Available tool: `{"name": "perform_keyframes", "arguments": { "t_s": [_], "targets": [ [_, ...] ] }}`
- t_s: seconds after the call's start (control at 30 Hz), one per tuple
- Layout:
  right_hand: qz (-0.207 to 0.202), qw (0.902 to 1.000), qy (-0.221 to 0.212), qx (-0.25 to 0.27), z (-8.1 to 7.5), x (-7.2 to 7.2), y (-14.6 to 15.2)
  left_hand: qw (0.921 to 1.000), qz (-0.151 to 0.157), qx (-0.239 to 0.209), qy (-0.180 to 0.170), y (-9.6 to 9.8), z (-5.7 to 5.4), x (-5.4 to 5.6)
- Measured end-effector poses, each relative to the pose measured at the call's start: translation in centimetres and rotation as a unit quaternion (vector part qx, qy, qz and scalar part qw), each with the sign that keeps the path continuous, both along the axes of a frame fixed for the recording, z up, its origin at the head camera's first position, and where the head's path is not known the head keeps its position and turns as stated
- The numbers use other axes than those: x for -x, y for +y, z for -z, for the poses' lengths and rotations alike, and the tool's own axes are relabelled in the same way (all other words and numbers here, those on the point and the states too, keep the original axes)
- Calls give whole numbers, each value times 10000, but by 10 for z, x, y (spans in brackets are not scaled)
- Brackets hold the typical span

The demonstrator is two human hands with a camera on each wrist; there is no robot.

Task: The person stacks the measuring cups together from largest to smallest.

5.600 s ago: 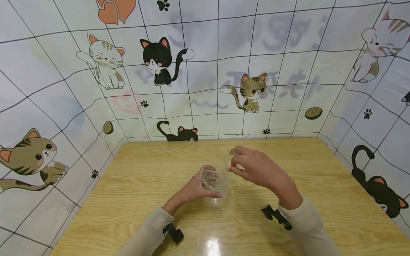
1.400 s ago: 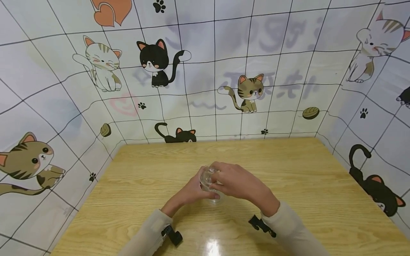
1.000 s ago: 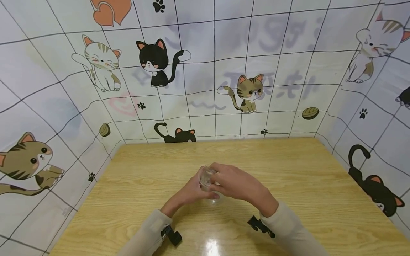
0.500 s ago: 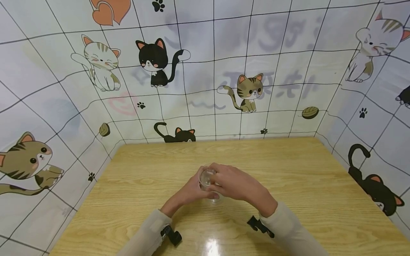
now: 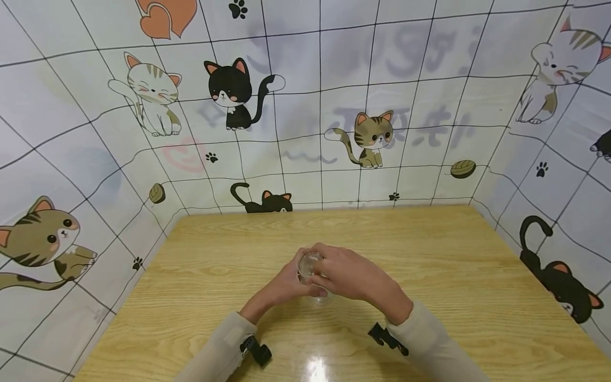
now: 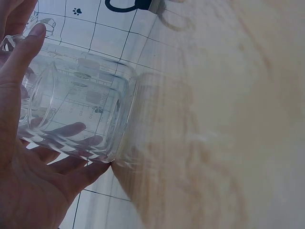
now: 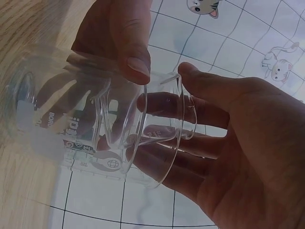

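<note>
My left hand grips a clear glass beaker with white printed markings, thumb on the near side and fingers round the far side. It stands upright close over the wooden table. Inside it another clear beaker shows through the wall. My right hand holds a smaller clear beaker by its upper part, thumb and fingers round the rim. In the right wrist view the smaller beaker's lower part sits inside the mouth of the larger one, its rim standing out above. The right fingers partly cover the mouth in the head view.
The wooden table spreads around both hands. White grid-patterned sheeting with cartoon cats rises at its back and sides. A black strap mount sits on the left sleeve, another black mount on the right.
Over five seconds ago the right hand held the smaller beaker apart, to the right of the larger one; it has moved left into the mouth. During the last second both hands stay nearly still.
</note>
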State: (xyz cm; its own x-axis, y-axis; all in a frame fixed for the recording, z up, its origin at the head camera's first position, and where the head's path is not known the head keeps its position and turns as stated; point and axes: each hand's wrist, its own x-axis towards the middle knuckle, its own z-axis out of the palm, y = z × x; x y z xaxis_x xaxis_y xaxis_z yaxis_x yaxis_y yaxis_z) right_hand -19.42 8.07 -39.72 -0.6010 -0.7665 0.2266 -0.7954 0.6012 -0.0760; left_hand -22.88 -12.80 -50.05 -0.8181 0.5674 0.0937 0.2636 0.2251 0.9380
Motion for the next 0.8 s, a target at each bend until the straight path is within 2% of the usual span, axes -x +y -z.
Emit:
{"name": "perform_keyframes", "arguments": {
  "t_s": [0.3, 0.8],
  "targets": [
    [-27, 9999, 68, -75, -1, -1, 1, 9999, -69, 71, -19, 0, 0, 0],
    [-62, 10000, -32, 23, 0, 0, 1, 10000, 26, -46, 57, 1, 0, 0]
  ]
}}
